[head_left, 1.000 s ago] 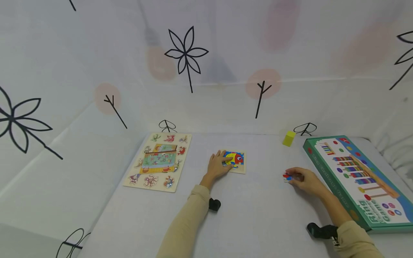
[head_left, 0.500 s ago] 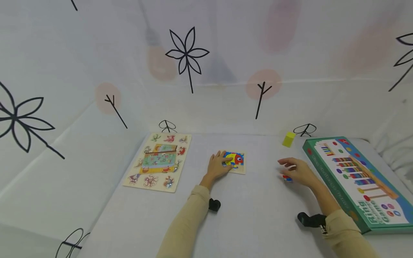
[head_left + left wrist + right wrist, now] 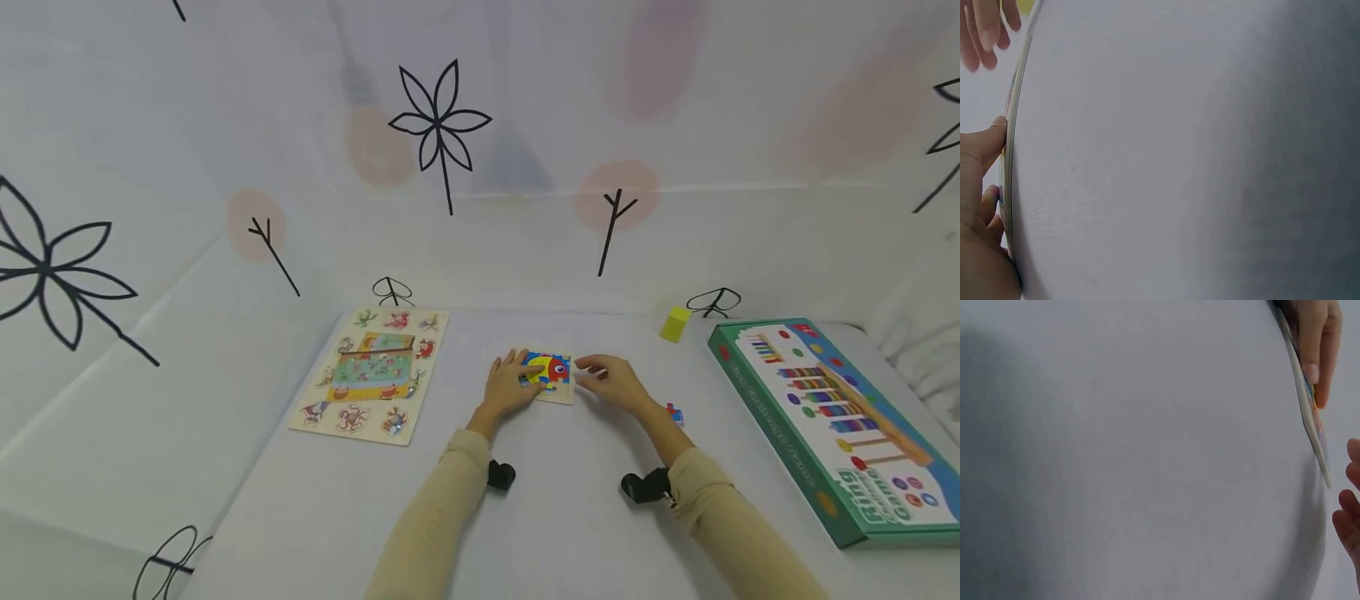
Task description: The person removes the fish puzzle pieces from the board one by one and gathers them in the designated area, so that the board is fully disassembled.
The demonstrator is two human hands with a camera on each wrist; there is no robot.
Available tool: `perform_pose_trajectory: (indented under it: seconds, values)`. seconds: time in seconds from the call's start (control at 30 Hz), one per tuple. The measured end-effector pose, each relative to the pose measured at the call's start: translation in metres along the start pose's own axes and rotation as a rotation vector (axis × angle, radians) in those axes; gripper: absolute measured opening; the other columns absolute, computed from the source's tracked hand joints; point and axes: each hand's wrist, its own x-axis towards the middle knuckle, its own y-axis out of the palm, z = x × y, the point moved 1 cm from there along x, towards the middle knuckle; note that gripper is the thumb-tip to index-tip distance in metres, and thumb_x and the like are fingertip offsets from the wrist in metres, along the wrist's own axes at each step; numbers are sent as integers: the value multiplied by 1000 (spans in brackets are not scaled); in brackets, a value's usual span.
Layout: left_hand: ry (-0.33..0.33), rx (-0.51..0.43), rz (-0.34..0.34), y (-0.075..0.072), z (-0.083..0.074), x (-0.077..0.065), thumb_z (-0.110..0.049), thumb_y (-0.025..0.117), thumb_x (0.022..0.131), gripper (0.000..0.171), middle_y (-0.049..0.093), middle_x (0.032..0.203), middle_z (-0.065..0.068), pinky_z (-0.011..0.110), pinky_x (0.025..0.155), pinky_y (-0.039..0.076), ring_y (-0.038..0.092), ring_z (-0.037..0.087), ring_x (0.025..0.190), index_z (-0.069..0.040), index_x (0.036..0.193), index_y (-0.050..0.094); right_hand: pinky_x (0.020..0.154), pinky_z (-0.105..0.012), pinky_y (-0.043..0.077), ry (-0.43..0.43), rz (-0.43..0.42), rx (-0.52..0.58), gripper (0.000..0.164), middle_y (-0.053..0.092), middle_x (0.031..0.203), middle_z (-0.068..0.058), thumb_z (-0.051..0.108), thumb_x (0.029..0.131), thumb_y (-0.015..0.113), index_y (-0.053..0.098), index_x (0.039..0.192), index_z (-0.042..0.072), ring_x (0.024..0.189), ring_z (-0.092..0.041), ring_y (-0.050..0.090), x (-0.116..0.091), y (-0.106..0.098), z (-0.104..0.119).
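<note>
One puzzle (image 3: 557,372), left hand (image 3: 508,387) touching, right hand (image 3: 617,387) beside

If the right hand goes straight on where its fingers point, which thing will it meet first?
The right hand would probably meet the fish puzzle first, at its right edge. If it passes above, as height is unclear, the left hand is next.

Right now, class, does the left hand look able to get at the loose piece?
Probably not easily: the left hand rests on the puzzle, and the right hand and forearm seem to bar the way to the piece.
</note>
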Motion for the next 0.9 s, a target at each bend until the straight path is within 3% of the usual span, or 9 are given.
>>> perform_pose_trajectory:
  seconds: [0.2, 0.47, 0.6, 0.83, 0.9]
  values:
    - [7, 7, 1, -2, -1, 0, -33, 62, 88, 38, 41, 146, 9, 47, 115, 17, 28, 29, 139, -18, 123, 64, 78, -49, 52, -54, -28, -38, 30, 64, 107, -29, 0, 80, 68, 63, 107, -13, 91, -39, 61, 11, 20, -1]
    - [7, 5, -4, -2, -1, 0, -33, 63, 88, 38, 42, 145, 9, 48, 114, 18, 29, 30, 139, -18, 123, 64, 67, -34, 43, -36, -20, -137, 32, 67, 99, -25, 5, 79, 72, 65, 106, -10, 75, -25, 53, 17, 25, 0]
    - [3, 11, -2, 0, 1, 1, -33, 62, 88, 39, 41, 146, 9, 47, 115, 17, 29, 30, 139, -18, 123, 64, 67, -36, 45, -40, -17, -182, 30, 68, 93, -20, 6, 81, 71, 67, 107, -7, 73, -23, 53, 19, 25, 1]
    - [1, 10, 2, 1, 1, 1, -34, 62, 88, 39, 41, 146, 8, 47, 115, 16, 28, 29, 139, -19, 124, 64, 76, -41, 48, 4, -9, -190, 35, 68, 101, -18, 12, 81, 73, 67, 112, -3, 82, -25, 56, 19, 24, -1]
    - [3, 7, 3, 0, 1, 1, -33, 62, 88, 39, 41, 146, 9, 47, 115, 16, 28, 29, 139, -18, 124, 64, 73, -40, 47, -4, -10, -200, 34, 68, 94, -16, 12, 81, 73, 67, 110, -4, 77, -23, 55, 19, 23, -1]
